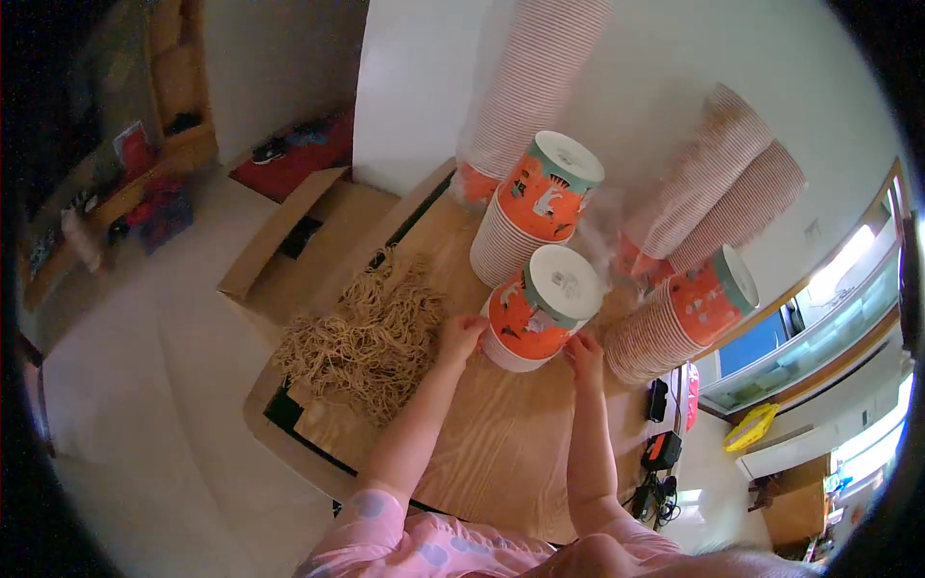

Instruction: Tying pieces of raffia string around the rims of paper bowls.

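Note:
Upside down on the wooden table, a short nested stack of orange and green paper buckets stands in front of me. My left hand is closed at the left side of its lower rim, and my right hand pinches the rim on the right. Just behind is a taller upside-down stack of the same buckets. Another bucket stack leans to the right, close to my right hand. A tangled heap of tan cord lies left of my left forearm.
Tall plastic-wrapped bucket stacks rise against the wall, with two more wrapped stacks to the right. An open cardboard box is beyond the table's left edge. Small black and orange devices with cables sit at the right edge.

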### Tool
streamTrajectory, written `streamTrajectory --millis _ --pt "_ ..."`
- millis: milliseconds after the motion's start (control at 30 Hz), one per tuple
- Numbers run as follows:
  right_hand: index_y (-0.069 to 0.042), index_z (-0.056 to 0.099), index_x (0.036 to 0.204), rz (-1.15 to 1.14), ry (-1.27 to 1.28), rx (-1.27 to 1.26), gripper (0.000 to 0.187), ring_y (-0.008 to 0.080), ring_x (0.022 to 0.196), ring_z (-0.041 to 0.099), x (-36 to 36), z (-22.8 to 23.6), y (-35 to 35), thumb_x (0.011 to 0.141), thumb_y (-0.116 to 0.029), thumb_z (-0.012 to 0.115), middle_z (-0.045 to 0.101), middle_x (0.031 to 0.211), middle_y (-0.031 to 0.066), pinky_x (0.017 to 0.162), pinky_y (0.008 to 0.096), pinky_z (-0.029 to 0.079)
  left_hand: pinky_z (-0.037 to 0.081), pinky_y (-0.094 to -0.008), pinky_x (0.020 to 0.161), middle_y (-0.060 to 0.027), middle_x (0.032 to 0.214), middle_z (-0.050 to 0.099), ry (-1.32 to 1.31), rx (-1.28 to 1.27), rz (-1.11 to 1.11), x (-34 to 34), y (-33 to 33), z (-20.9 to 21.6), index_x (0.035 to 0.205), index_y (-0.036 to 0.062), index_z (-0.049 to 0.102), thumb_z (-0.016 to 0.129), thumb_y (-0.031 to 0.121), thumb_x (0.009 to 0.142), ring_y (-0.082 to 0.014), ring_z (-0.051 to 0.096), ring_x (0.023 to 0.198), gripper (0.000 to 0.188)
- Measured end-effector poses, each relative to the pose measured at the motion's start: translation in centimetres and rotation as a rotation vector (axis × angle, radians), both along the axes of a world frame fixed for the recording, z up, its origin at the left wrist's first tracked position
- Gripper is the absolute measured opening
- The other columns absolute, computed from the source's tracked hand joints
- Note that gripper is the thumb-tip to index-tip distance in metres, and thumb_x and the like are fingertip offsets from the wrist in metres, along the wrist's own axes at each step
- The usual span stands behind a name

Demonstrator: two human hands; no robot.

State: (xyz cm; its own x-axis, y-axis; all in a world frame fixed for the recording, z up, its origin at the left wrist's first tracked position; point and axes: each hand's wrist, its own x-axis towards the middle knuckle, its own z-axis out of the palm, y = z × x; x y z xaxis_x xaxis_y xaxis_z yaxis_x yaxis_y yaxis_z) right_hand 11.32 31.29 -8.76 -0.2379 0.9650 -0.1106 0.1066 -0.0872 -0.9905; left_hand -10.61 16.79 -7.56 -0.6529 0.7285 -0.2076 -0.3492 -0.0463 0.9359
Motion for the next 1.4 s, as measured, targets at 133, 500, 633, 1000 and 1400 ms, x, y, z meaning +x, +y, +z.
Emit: streamTrajectory --millis 133,500,633,1000,1400 --pt "-0.006 0.061 0.093 0.041 0.036 -0.019 0.014 0.0068 0.062 0.053 1.0 0.5 0.3 0.086 -0.017 0.056 0.06 0.078 -0.0008 0.053 0.0203 0.042 0.037 -0.0244 0.041 -0.003 0.06 0.059 -0.015 -0.047 -0.063 0.0 0.7 0.5 0.073 0.0029 0.064 0.064 0.013 0.079 -0.0096 0.05 0.047 0.012" --pt "-0.006 0.06 0.09 0.084 0.076 -0.093 0.011 0.0083 0.063 0.053 0.9 1.6 0.3 0.085 -0.014 0.054 0.059 0.076 0.0008 0.054 0.0216 0.042 0.035 -0.0245 0.038 -0.0013 0.055 0.054 -0.042 -0.008 -0.119 -0.3 0.9 0.1 0.068 0.0044 0.062 0.064 0.015 0.078 -0.0097 0.047 0.042 0.015" --pt "-0.006 0.06 0.088 0.104 0.096 -0.137 0.01 0.0083 0.061 0.052 0.7 1.7 0.6 0.085 -0.014 0.055 0.059 0.075 0.0008 0.052 0.0217 0.041 0.036 -0.0238 0.038 -0.0011 0.057 0.056 -0.058 -0.024 -0.132 -0.4 0.7 0.9 0.07 0.0038 0.062 0.065 0.015 0.078 -0.0093 0.048 0.042 0.014" --pt "-0.007 0.061 0.091 0.141 0.259 -0.142 0.015 0.0091 0.062 0.05 -0.2 6.9 -0.2 0.085 -0.02 0.057 0.059 0.078 0.0015 0.052 0.0205 0.04 0.039 -0.0217 0.044 -0.0011 0.064 0.059 -0.185 0.061 -0.202 -0.3 -0.1 5.0 0.074 0.0052 0.063 0.065 0.02 0.079 -0.0081 0.05 0.049 0.016" --pt "-0.007 0.057 0.101 0.256 0.343 0.031 0.021 0.0109 0.072 0.056 1.3 14.1 -6.9 0.088 -0.022 0.051 0.062 0.094 0.0047 0.059 0.0209 0.045 0.041 -0.0218 0.049 -0.0015 0.067 0.058 -0.065 0.249 -0.28 1.4 -3.0 9.1 0.077 0.0039 0.061 0.064 0.013 0.081 -0.007 0.051 0.053 0.01"
